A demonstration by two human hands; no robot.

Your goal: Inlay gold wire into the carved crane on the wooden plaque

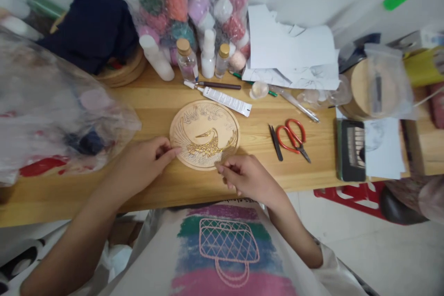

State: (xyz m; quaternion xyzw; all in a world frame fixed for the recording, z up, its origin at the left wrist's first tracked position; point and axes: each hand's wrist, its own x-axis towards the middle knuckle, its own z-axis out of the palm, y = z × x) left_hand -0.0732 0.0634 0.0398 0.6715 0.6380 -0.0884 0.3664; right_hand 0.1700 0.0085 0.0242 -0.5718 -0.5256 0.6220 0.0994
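A round wooden plaque (189,120) lies flat on the table, with a crane drawn in dark lines and partly covered in gold outlines. At its left edge, my left hand (152,162) is closed, thumb and curled index finger gripping the rim. By the lower right rim is my right hand (244,173), its thumb and index finger pinched on something too thin to make out. Just beyond the plaque rest a white glue tube (227,101) and a dark-handled tool (220,85). Black tweezers (275,142) and red-handled scissors (294,138) lie to the right.
Small bottles (187,60) and bags of coloured material (194,4) line the back of the wooden table (249,141). Plastic bagging (62,115) covers the left side. Paper sheets (291,51), a pen (300,107) and a dark tin (350,150) are at the right.
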